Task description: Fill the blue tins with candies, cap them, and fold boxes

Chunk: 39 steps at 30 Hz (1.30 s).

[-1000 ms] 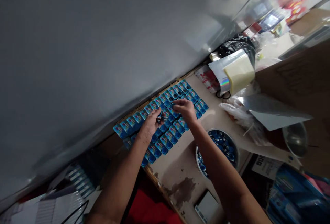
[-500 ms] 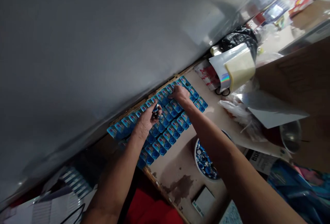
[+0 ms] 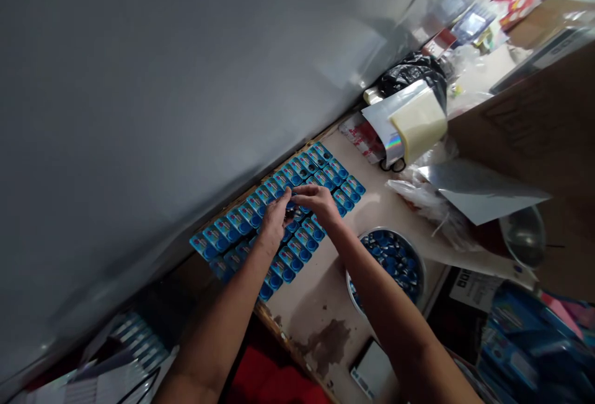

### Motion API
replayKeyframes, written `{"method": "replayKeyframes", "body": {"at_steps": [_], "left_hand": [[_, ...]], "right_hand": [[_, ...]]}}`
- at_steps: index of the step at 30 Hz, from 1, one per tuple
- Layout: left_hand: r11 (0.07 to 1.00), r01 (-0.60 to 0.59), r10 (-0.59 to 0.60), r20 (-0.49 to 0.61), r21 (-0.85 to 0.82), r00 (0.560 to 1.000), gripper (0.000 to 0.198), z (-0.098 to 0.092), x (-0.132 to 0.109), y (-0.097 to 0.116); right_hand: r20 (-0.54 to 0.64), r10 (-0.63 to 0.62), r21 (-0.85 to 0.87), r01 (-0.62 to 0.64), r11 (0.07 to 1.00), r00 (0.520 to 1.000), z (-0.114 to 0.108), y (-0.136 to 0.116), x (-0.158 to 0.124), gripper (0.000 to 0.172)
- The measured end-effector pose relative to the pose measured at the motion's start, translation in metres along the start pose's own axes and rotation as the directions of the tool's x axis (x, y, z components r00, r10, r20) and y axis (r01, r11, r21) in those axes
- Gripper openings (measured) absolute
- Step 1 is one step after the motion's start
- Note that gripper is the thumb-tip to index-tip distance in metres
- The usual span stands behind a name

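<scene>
Rows of blue cards (image 3: 223,228) with round blue recesses lie along the wall edge of the table. Over their middle, my left hand (image 3: 275,215) is curled around several small dark and shiny round pieces (image 3: 290,212). My right hand (image 3: 317,201) meets it at the fingertips, its thumb and fingers pinched together; what they hold, if anything, is hidden. Dark round pieces sit on a few cards at the upper right end of the rows. Beside my right forearm stands a round bowl (image 3: 422,267) full of blue and silver round pieces.
A grey wall (image 3: 162,82) rises behind the cards. Scissors (image 3: 393,165), papers (image 3: 421,125) and plastic bags lie to the right. A white flat box (image 3: 372,368) is near the front edge, and blue packages (image 3: 520,336) are at the lower right.
My right hand has moved left from the upper cards to my left hand. Dark round pieces now show on cards it covered. The view has shifted slightly, showing more of the bowl.
</scene>
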<state>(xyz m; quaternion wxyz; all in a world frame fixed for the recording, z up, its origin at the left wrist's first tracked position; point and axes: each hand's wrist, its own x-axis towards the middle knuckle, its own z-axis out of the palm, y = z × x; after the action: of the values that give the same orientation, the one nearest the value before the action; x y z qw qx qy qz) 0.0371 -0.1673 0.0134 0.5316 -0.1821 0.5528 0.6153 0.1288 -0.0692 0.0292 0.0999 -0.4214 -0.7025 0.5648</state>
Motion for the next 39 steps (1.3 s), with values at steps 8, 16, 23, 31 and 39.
{"method": "replayKeyframes", "body": {"at_steps": [8,16,23,31,39], "left_hand": [[0.984,0.105,-0.086,0.132,-0.143,0.987,0.024,0.000,0.011,0.015],[0.937,0.128,-0.061,0.208,-0.326,0.976,0.019,-0.005,0.019,0.030],[0.954,0.077,-0.021,0.191,-0.289,0.981,0.036,-0.006,0.008,0.030],[0.958,0.136,-0.091,0.180,-0.253,0.979,0.050,-0.001,-0.001,0.014],[0.969,0.113,-0.074,0.180,-0.220,0.981,0.053,0.007,0.002,0.017]], "right_hand": [[-0.217,0.003,-0.466,-0.106,0.879,0.976,-0.025,-0.005,0.078,0.028],[-0.131,0.206,-0.765,-0.232,0.601,0.970,-0.026,-0.022,0.129,0.026],[-0.077,0.114,-0.789,-0.131,0.600,0.990,-0.019,-0.045,0.094,0.027],[0.271,-0.240,-0.599,0.358,0.716,0.932,0.011,-0.037,-0.014,0.022],[-0.178,-0.211,-0.588,0.068,0.806,0.961,-0.026,-0.017,0.048,0.023]]}}
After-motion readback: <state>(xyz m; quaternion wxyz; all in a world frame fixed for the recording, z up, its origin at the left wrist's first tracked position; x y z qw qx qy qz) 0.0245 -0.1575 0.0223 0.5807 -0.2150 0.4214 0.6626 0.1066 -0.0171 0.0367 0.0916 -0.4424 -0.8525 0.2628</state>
